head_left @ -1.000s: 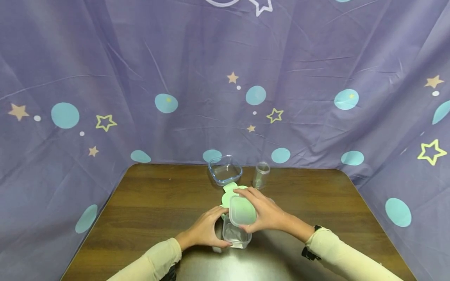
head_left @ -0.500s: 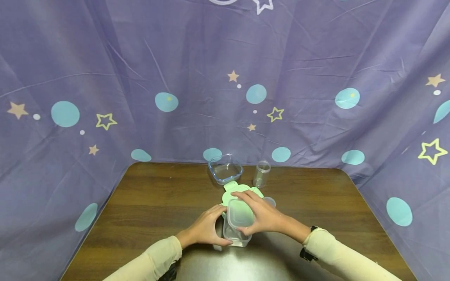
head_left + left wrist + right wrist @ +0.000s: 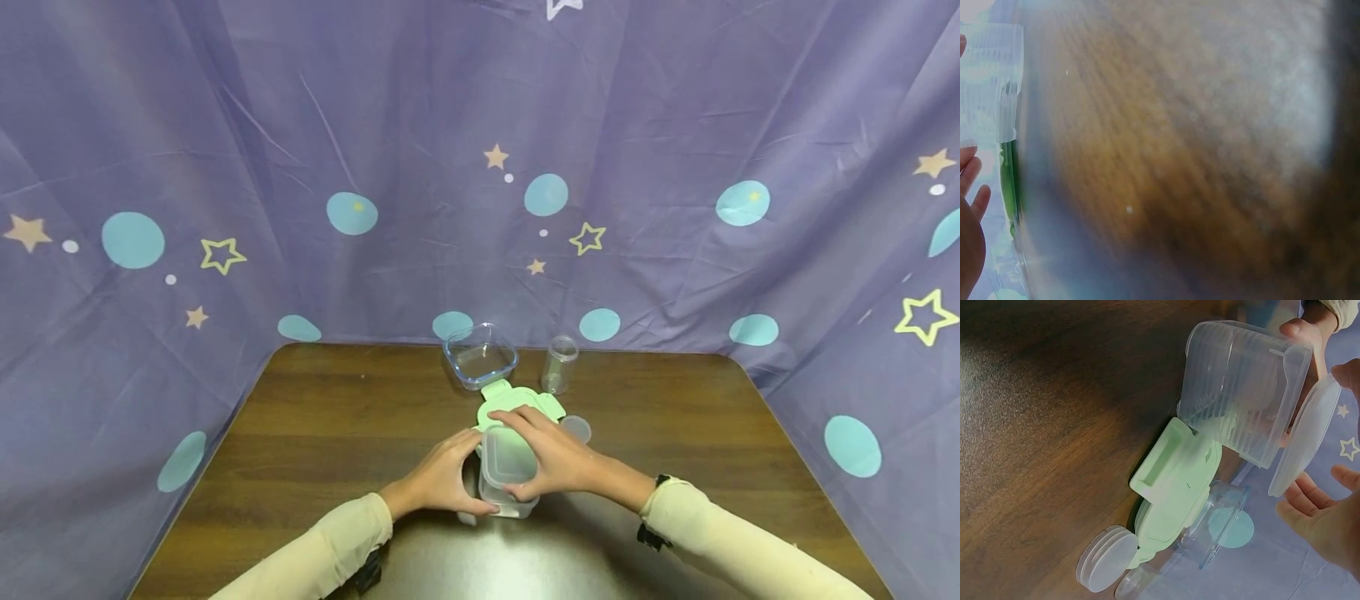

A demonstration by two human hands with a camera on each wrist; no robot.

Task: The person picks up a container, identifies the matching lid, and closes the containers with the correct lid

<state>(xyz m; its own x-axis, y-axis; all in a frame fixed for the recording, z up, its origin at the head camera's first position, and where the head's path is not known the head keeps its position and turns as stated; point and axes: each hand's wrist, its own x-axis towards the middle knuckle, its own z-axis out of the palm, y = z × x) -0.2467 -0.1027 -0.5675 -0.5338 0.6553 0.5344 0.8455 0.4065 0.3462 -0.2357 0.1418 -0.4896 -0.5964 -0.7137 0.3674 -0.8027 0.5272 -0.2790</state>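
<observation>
My left hand grips a clear plastic food container from its left side, thumb at the near face and fingers at the far face. In my right hand is a frosted square lid, held by opposite edges between thumb and fingers. The lid covers most of the container's mouth in the head view. From the right wrist, it stands tilted close to the open rim, with a wedge-shaped gap between them. Ribbed translucent walls of the container show in the left wrist view.
Just behind the container lies a green lid with side flaps. Farther back stand a glass dish with a bluish rim and a clear jar. A small round translucent lid rests right of the green one. A patterned curtain borders the wooden table.
The right hand has brought the frosted lid slightly left and lower, more squarely over the container. The left hand keeps its grip. More of the small round lid now shows.
</observation>
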